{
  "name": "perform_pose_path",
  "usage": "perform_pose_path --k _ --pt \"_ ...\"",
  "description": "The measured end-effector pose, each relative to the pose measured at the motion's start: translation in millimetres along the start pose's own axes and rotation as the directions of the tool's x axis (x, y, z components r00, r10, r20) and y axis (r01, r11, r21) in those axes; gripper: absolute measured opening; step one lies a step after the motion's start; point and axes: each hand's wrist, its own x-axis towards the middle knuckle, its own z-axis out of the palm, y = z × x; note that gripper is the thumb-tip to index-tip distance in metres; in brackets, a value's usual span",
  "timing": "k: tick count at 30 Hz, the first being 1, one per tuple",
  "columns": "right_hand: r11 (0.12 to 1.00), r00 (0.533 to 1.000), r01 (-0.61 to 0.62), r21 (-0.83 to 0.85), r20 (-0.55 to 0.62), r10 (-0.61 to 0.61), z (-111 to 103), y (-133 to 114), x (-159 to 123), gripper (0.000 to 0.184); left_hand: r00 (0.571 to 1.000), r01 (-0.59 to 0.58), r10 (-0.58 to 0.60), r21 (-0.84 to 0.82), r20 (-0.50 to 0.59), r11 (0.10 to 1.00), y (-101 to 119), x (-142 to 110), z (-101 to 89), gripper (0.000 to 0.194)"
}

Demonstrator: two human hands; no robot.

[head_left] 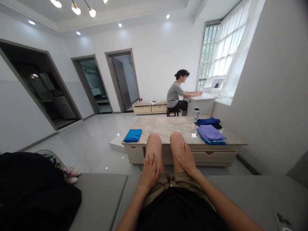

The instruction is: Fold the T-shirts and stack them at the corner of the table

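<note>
Fingers of both hands spread slightly apart, closed on nothing. Left hand lying flat on the left thigh, right hand on the right thigh, both just behind the knees; khaki shorts bunched at the lap beneath a black top. Person seated on a grey sofa, facing a white-walled living room with a polished tile floor. Far right, a barred window hung with sheer curtains; before it, a co-worker in a grey T-shirt seated on a stool at a white counter, forearms on its top. Directly ahead, just past the knees, a low marble-topped counter with cream drawers. On it: at right, folded purple cloth on folded turquoise cloth, with a folded navy stack behind; at left, a single folded turquoise cloth; at the far edge, a clear bottle, its label too small to read. On the sofa at left, a black bag with small gold lettering, unreadable, beside pink plush slippers; at lower right, a phone.
</note>
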Motion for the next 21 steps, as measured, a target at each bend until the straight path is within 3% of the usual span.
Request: perform_pose_path --k 4,8,13,18,21 --pt "0.995 0.998 0.048 -0.083 -0.023 -0.050 -5 2 -9 0.077 0.998 0.029 -0.037 -0.132 -0.056 0.991 -11 -1 0.0 0.073" --pt "0.991 0.993 0.111 -0.076 -0.024 -0.113 -13 5 -19 0.084 0.970 0.230 -0.242 -0.333 0.006 0.914 -31 -4 -9.2 0.071" --pt "0.992 0.992 0.127 -0.021 0.030 -0.127 -28 4 -25 0.090 0.859 0.507 -0.466 -0.478 0.211 0.717 -71 -14 -18.9 0.048" --pt "0.990 0.988 0.121 0.068 0.088 -0.127 -35 23 -30 0.095 0.742 0.655 -0.626 -0.463 0.240 0.598 -109 -23 -8.2 0.040" --pt "0.991 0.992 0.080 0.109 0.087 -0.090 -25 40 -31 0.105 0.703 0.697 -0.671 -0.414 0.235 0.586 -127 -10 -2.5 0.036"
